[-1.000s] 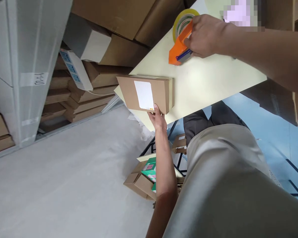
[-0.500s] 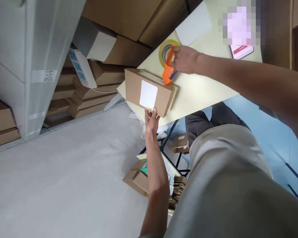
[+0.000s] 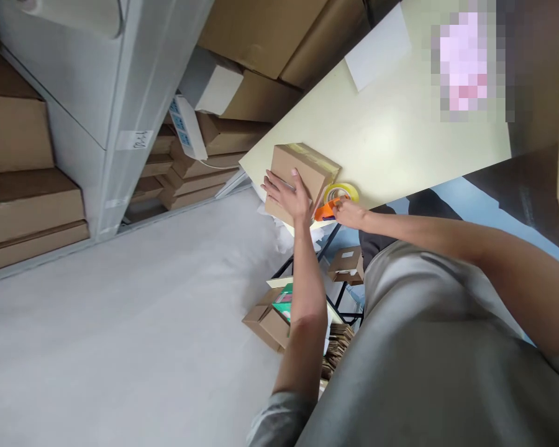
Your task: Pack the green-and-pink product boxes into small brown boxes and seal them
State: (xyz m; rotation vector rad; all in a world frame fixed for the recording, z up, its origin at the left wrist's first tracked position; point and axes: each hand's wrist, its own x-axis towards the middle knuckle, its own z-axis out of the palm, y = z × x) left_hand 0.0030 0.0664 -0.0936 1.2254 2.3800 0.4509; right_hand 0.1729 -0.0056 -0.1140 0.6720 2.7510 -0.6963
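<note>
On the pale table [image 3: 400,130] stands a brown cardboard box [image 3: 307,162], with clear tape along its top. My left hand [image 3: 289,197] lies with fingers spread flat against the box's near side, covering most of the white label there. Held in my right hand [image 3: 350,213] is an orange tape dispenser [image 3: 328,210] carrying a roll of clear yellowish tape [image 3: 347,189]. The dispenser's front end is at the box's right end, low down. Whether a strip of tape joins the two cannot be made out.
Shelves with brown boxes [image 3: 233,136] line the far left side. A white sheet [image 3: 377,46] lies on the table's back edge. Below the table are an open carton [image 3: 268,320] and stacked flat cardboard [image 3: 338,347]. A blurred pink patch [image 3: 463,62] covers something on the table.
My right hand has brought the tape dispenser from above the box top down to its right end. My left hand has shifted from gripping the lower edge to lying flat over the label.
</note>
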